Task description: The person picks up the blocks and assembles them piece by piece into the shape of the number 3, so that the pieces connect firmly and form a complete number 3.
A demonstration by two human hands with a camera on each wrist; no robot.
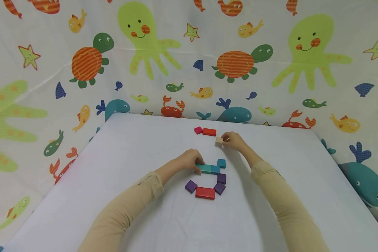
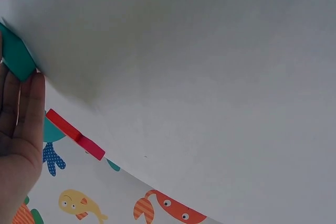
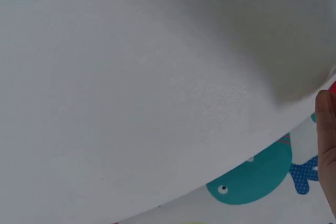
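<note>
My right hand (image 1: 234,140) pinches a small natural wood block (image 1: 219,140) between thumb and fingertips, just below the red-orange block (image 1: 209,132). At the left end of a short row, my left hand (image 1: 191,160) holds a teal block (image 2: 18,56) with its thumb and fingers on either side. That row continues rightward with a teal block (image 1: 205,169) and a blue block (image 1: 215,169). Another blue block (image 1: 221,163) sits at the row's upper right corner. In the right wrist view only a few fingers (image 3: 326,140) show at the right edge; the wood block is out of sight there.
Below the row, purple blocks (image 1: 221,178) curve down to a long red block (image 1: 205,193), with one purple block (image 1: 191,186) at its left. A pinkish-red block (image 1: 198,130) touches the red-orange one near the back. A sea-animal curtain (image 1: 189,70) hangs behind the white table (image 1: 138,140).
</note>
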